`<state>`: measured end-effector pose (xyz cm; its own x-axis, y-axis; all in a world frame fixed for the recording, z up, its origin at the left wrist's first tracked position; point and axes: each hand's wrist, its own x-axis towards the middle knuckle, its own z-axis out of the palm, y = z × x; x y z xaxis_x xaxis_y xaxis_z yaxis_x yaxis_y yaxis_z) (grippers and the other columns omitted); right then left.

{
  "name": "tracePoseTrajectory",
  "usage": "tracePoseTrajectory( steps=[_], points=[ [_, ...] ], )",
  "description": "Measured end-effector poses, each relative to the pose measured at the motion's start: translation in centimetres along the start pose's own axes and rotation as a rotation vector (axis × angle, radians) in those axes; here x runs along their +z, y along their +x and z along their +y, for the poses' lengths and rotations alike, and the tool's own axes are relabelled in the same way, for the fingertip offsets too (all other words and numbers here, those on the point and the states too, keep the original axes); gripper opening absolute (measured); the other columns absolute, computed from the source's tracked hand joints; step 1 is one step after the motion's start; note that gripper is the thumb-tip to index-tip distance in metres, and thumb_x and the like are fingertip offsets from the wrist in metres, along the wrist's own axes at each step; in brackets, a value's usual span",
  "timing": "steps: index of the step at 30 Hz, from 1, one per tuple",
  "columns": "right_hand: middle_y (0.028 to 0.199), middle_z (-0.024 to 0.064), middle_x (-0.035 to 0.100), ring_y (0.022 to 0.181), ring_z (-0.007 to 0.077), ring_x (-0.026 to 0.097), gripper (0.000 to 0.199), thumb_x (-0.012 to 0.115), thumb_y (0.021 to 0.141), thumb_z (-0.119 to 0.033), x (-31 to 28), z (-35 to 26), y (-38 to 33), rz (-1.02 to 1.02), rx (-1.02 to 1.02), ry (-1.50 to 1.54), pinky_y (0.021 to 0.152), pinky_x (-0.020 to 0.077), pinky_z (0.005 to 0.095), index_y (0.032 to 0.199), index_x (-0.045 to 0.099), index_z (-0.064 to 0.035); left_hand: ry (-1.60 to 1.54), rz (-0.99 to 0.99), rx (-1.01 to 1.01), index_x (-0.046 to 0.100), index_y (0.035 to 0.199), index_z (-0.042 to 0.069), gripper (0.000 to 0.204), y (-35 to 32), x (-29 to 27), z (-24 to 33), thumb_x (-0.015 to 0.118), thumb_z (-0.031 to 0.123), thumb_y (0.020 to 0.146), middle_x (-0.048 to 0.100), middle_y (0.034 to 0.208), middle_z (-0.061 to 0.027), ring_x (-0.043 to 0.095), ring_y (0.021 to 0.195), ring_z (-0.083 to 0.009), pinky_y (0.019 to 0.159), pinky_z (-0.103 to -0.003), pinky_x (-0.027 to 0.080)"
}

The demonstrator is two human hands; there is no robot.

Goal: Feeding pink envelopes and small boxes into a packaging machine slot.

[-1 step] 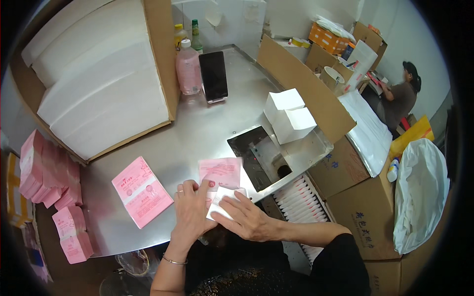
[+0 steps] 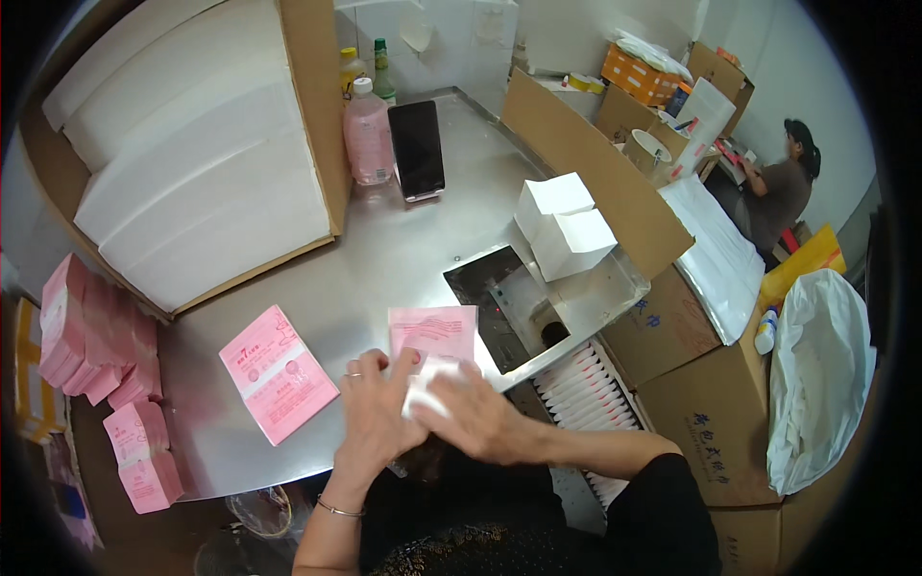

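Observation:
My left hand [image 2: 376, 413] is closed at the table's front edge, its curled fingers at the lower left part of a pink printed plastic wrapper [image 2: 437, 329]. Beside it my right hand [image 2: 485, 418], smeared by motion, is closed on a small white folded tissue [image 2: 429, 382]. The tissue covers the wrapper's near end, and whether it is inside or only on top is hidden. To the left lies a flat stack of pink wrappers [image 2: 279, 374] with a pale band across the middle.
A rectangular opening [image 2: 495, 298] is cut into the metal table [image 2: 384, 264]; white tissue stacks [image 2: 571, 240] stand behind it. A carton of white paper [image 2: 211, 182] fills the left back. More pink bundles [image 2: 96, 331] sit far left. Packed tissues [image 2: 586, 384] lie lower right. A person [image 2: 778, 192] works beyond.
My right hand has moved slightly with the white tissue and is now blurred. The fingers of my left hand have shifted a little to the right, and the pink wrapper's far end shows flatter and wider.

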<state>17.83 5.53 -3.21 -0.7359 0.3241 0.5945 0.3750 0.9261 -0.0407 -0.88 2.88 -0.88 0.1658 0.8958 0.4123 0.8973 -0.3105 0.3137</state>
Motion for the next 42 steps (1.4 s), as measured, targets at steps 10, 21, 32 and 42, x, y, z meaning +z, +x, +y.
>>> tracePoseTrajectory(
  steps=[10,21,32,42],
  points=[
    [0.097,0.0260,0.067,0.090,0.0410,0.067,0.019,0.054,0.090,-0.012,2.6,12.1,0.1,-0.302,0.778,0.037,0.084,0.0537,0.0497,0.098,0.067,-0.0005,-0.170,0.022,0.044,0.067,0.112,0.008,0.037,-2.3,-0.2,-0.3,0.070,0.005,0.076,0.056,0.097,-0.0129,0.054,0.090,-0.0326,0.080,-0.043,0.044],
    [0.091,0.0125,0.064,0.094,0.0300,0.059,0.019,0.064,0.090,-0.021,-5.7,18.1,-0.5,0.132,0.700,-0.744,0.081,0.0425,0.0470,0.096,0.071,-0.0040,0.422,0.115,-0.474,0.058,0.105,0.006,0.031,-5.5,-4.7,-8.3,0.061,0.004,0.075,0.055,0.116,-0.0161,0.052,0.112,-0.0379,0.111,-0.054,0.030],
    [0.095,0.0141,0.064,0.095,0.0318,0.059,0.021,0.060,0.089,-0.012,-6.1,18.4,-1.3,0.256,0.758,-0.549,0.080,0.0438,0.0478,0.103,0.071,-0.0022,-0.088,0.021,0.044,0.059,0.119,0.002,0.044,-0.9,0.3,0.3,0.062,-0.004,0.076,0.056,0.101,-0.0174,0.054,0.098,-0.0348,0.097,-0.050,0.039],
    [0.099,0.0146,0.061,0.096,0.0330,0.062,0.036,0.065,0.079,-0.018,0.0,1.1,-0.6,0.025,-0.031,-0.062,0.107,0.0370,0.0606,0.112,0.065,-0.0019,-0.073,-0.049,0.029,0.058,0.125,-0.002,0.070,-0.2,1.7,-0.4,0.081,0.030,0.067,0.042,0.146,-0.0292,0.043,0.130,-0.0470,0.105,-0.056,0.038]
  ],
)
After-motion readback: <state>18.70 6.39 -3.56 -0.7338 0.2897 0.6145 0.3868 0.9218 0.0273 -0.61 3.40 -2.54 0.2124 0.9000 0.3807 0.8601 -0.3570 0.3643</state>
